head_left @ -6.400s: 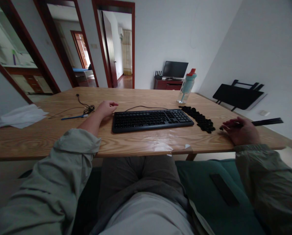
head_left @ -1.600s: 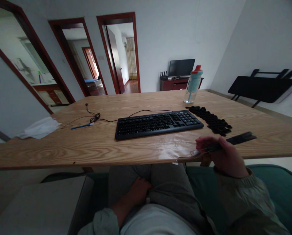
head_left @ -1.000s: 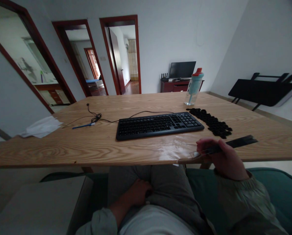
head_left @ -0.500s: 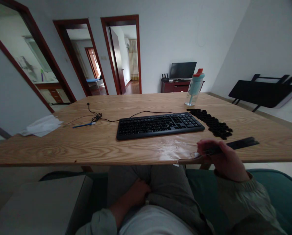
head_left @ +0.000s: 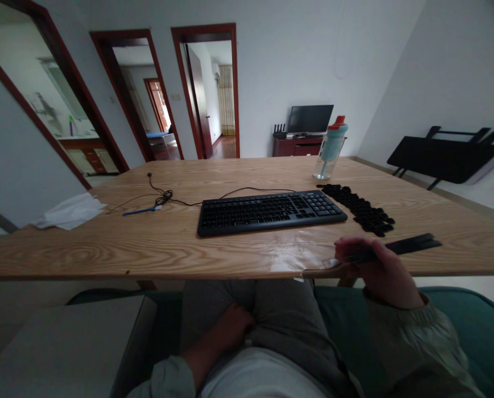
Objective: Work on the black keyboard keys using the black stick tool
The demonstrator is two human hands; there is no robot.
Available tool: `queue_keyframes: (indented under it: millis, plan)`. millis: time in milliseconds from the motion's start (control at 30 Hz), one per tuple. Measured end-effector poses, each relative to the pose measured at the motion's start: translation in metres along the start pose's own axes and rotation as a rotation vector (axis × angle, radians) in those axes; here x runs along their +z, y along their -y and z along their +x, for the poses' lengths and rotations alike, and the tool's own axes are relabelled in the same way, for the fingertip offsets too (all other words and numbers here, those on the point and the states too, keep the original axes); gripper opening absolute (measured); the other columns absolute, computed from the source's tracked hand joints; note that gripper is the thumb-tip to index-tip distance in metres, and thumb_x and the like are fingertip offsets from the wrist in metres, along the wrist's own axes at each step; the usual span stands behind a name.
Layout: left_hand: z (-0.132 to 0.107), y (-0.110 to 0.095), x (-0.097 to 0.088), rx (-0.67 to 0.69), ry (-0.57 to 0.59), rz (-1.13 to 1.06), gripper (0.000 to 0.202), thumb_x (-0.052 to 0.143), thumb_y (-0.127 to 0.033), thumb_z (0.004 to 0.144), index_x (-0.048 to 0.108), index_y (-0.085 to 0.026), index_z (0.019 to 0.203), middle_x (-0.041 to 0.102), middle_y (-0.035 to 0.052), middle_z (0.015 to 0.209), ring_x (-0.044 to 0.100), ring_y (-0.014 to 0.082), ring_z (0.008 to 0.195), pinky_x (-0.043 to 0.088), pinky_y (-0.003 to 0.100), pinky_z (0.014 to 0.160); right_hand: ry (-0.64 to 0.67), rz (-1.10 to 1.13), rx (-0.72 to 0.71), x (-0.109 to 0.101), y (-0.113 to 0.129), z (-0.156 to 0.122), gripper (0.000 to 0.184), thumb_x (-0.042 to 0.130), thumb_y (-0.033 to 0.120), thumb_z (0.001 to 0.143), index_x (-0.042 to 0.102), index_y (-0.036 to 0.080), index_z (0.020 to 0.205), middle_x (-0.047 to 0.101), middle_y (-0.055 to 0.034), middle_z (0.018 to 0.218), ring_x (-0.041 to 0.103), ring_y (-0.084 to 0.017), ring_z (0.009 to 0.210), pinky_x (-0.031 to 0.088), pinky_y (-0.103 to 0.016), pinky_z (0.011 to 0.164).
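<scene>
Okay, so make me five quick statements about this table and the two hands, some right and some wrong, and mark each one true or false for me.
1. The right hand holds a black tool. True.
2. Small black pieces lie to the right of the keyboard. True.
3. The left hand is pressing on the keyboard. False: the left hand rests in the lap.
4. The bottle stands on the table. True.
5. The blue stick lies on top of the keyboard. False: the blue stick lies on the table, to the left of the keyboard.
</scene>
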State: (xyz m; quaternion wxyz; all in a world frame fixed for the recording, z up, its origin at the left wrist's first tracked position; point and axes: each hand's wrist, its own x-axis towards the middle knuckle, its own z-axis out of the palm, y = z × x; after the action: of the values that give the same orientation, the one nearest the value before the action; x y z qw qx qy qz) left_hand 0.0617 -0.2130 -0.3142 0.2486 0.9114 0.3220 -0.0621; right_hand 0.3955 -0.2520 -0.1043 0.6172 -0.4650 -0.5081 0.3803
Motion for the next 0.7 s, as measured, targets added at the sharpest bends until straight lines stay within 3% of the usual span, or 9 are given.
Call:
queue_keyframes:
  millis: [400, 567, 700]
  plan:
    - [0.0011, 0.0034, 0.0079, -0.010, -0.064, 0.070, 0.020, 0.058, -0.020, 0.088, 0.073, -0.024, 0.099, 0.075, 0.0053, 0.102, 0.063, 0.0239, 0.103, 0.041, 0.039, 0.094, 0.018, 0.000, 0.015, -0.0055, -0.0056, 0.0002, 0.042, 0.048, 0.062, 0.088, 0.075, 0.029, 0.088, 0.070, -0.0068, 0.084, 0.064, -0.027, 0.079, 0.053, -0.039, 0.063]
    - [-0.0020, 0.0039, 0.0029, 0.059, -0.014, 0.053, 0.026, 0.062, -0.023, 0.084, 0.069, -0.025, 0.108, 0.072, 0.0055, 0.114, 0.061, 0.0265, 0.112, 0.040, 0.042, 0.098, 0.011, -0.040, 0.000, -0.0038, -0.0051, -0.0005, 0.044, 0.045, 0.062, 0.089, 0.074, 0.029, 0.088, 0.070, -0.0074, 0.083, 0.065, -0.028, 0.079, 0.054, -0.040, 0.062]
    - [-0.0012, 0.0052, -0.0011, 0.041, 0.016, 0.037, 0.028, 0.063, -0.021, 0.081, 0.070, -0.025, 0.108, 0.072, 0.0053, 0.113, 0.062, 0.0265, 0.112, 0.039, 0.042, 0.099, -0.007, -0.032, 0.007, -0.0016, -0.0026, -0.0015, 0.045, 0.046, 0.063, 0.088, 0.073, 0.027, 0.089, 0.070, -0.0078, 0.082, 0.064, -0.027, 0.074, 0.053, -0.039, 0.057]
